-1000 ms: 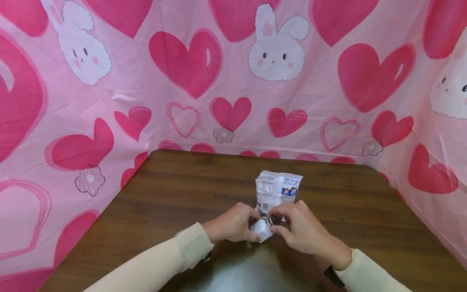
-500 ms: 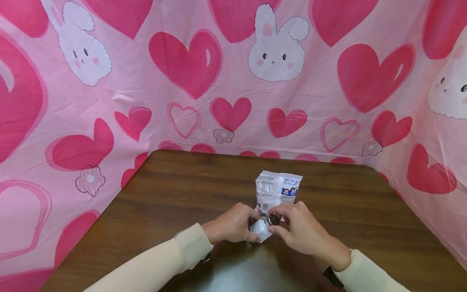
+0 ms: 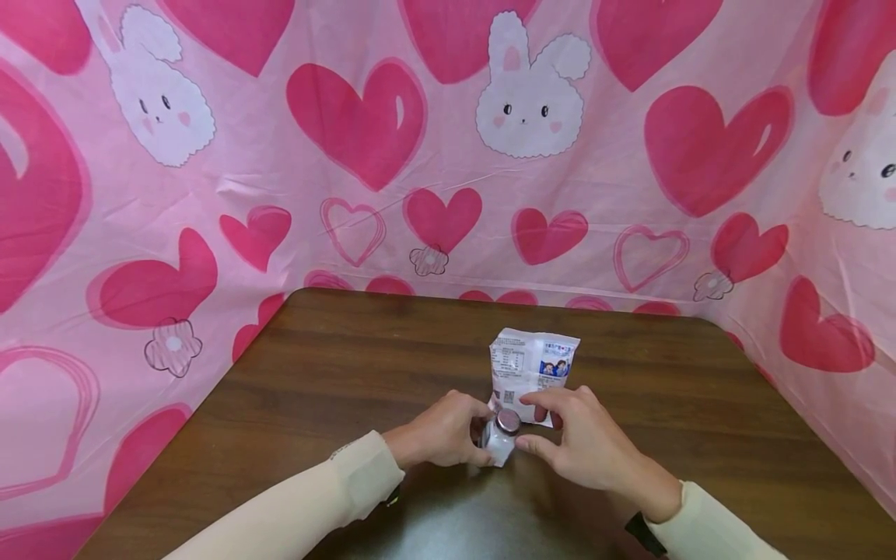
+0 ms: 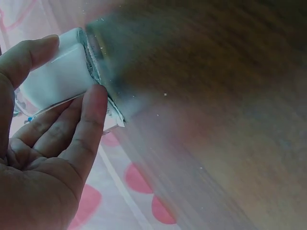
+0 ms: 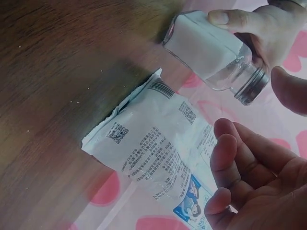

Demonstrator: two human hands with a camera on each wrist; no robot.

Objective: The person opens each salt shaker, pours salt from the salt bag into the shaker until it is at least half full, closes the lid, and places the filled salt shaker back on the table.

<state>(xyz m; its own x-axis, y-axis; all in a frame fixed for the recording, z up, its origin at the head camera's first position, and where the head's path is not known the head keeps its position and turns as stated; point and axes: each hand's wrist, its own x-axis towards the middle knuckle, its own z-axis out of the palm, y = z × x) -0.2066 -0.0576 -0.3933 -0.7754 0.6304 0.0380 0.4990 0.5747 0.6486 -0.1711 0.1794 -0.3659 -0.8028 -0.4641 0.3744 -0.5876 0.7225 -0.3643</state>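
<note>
A small clear shaker bottle (image 3: 500, 447) with a metal cap (image 3: 508, 421) holds a white, salt-like filling. My left hand (image 3: 451, 432) grips its body, thumb on one side and fingers on the other, as the left wrist view also shows of the bottle (image 4: 60, 76). The bottle stands upright on the table. My right hand (image 3: 584, 435) hovers just right of the cap, thumb and fingers spread and touching nothing. In the right wrist view a gap separates the right fingers (image 5: 225, 153) from the cap (image 5: 252, 86).
Right behind the bottle stands a white printed bag (image 3: 521, 358), its back covered with text, codes and a small blue picture. Small white grains dot the brown wooden table (image 3: 392, 342). A pink heart-and-rabbit cloth (image 3: 448, 155) encloses the table's back and sides.
My right thumb and fingers pinched the cap earlier and have now let go, drawing slightly right. The cap's dark holed top faced right; its top now looks silvery and faces up. The bag stayed put.
</note>
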